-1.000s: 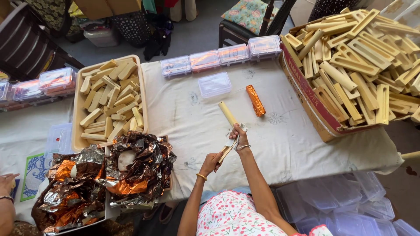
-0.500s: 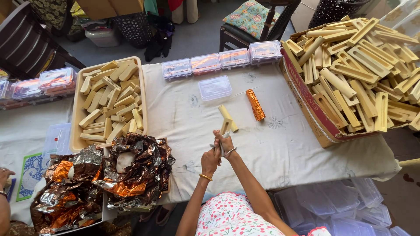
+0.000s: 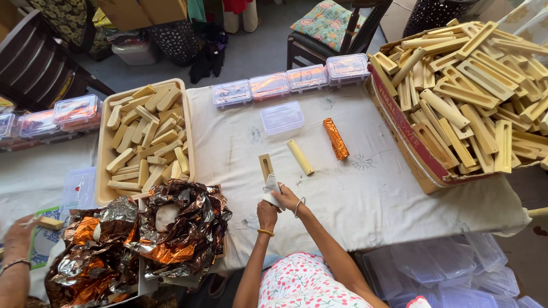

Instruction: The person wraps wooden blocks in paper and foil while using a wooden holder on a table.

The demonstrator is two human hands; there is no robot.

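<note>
Hands meet at the near edge of the white-clothed table; the left hand and right hand both clasp a white cloth pressed against the lower end of a slotted pale wooden block, which juts upward beyond the fingers. A pale cylindrical stick and an orange foil-wrapped stick lie just beyond, apart from the grip.

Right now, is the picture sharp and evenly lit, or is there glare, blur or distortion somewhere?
Head view: soft, even daylight with faint shadows; the white tablecloth looks bright but keeps its detail. The crumpled foil shows glare spots. Both hands are fairly sharp. The wide lens bends the edges, so the cardboard box leans outward.
</note>
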